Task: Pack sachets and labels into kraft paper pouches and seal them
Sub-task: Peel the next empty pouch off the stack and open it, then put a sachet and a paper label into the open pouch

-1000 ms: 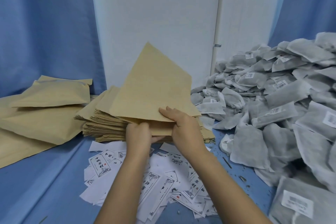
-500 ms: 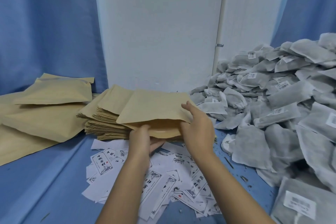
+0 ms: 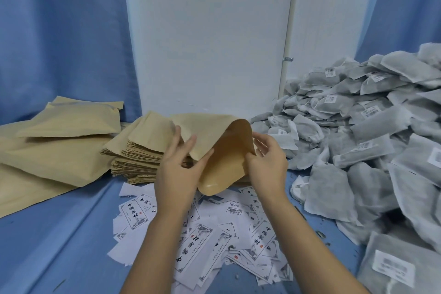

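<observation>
Left hand (image 3: 176, 174) pinching upper wall of pouch (image 3: 210, 131), fingers spread; right hand (image 3: 267, 162) pinching opposite lip, fingers curled. Pouch gaping open above front of pouch stack (image 3: 136, 153), looking empty. Sachets (image 3: 370, 150) right of stack, labels (image 3: 202, 238) in front: filling, sealing remaining. Bulging pouches (image 3: 59, 141) left of stack, seemingly packed.

Both forearms are stretched forward, side by side. One wall of the pouch (image 3: 229, 150) is pinched by the left hand (image 3: 177, 169), the other by the right hand (image 3: 268, 164).
</observation>
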The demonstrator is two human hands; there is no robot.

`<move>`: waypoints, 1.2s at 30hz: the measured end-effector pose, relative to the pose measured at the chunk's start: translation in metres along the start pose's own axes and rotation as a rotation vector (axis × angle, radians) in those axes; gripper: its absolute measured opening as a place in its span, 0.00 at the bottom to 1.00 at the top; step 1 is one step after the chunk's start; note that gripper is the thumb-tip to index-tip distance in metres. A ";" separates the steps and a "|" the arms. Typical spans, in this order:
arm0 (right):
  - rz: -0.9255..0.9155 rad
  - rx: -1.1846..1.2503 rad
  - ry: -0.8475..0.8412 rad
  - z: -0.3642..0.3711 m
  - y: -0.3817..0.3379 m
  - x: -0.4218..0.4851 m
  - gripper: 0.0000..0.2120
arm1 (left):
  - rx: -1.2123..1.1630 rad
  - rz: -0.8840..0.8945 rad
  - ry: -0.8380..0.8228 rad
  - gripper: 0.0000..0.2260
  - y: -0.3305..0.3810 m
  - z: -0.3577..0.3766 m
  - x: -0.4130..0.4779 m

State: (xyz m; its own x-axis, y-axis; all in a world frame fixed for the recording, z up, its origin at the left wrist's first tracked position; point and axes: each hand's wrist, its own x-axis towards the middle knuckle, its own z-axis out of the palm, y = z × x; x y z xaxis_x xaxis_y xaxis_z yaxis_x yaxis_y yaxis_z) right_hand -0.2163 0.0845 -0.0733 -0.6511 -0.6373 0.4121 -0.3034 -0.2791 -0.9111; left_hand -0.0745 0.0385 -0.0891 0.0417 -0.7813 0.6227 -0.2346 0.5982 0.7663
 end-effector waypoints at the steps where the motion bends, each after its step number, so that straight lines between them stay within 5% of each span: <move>1: -0.002 0.009 0.002 0.000 -0.001 -0.001 0.22 | 0.031 0.022 -0.009 0.20 0.000 0.002 -0.002; 9: 0.007 0.040 0.010 0.001 0.000 0.000 0.19 | 0.463 0.349 0.103 0.15 0.004 0.001 -0.006; 14: 0.033 0.117 0.037 0.003 -0.001 0.001 0.16 | 0.355 0.368 -0.138 0.26 0.008 0.004 -0.008; 21: 0.018 0.418 0.134 0.001 -0.003 0.002 0.20 | 0.363 0.504 0.053 0.17 0.012 0.009 -0.014; 28: 0.496 0.736 0.403 -0.019 0.001 0.022 0.12 | 0.403 0.487 0.152 0.16 0.023 0.024 -0.018; 30: 0.529 0.604 0.403 -0.028 0.007 0.027 0.11 | 0.361 0.418 0.148 0.17 0.029 0.028 -0.019; 36: 0.113 -0.646 0.238 -0.059 0.041 0.033 0.12 | 0.136 0.252 0.067 0.17 0.043 0.035 -0.023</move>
State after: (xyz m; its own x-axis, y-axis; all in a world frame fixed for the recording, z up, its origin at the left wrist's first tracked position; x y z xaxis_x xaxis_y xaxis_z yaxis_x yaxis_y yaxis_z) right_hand -0.2912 0.0940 -0.0968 -0.8153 -0.4423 0.3738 -0.5301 0.3101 -0.7892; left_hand -0.1199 0.0752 -0.0762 0.0287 -0.5947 0.8035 -0.3734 0.7392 0.5605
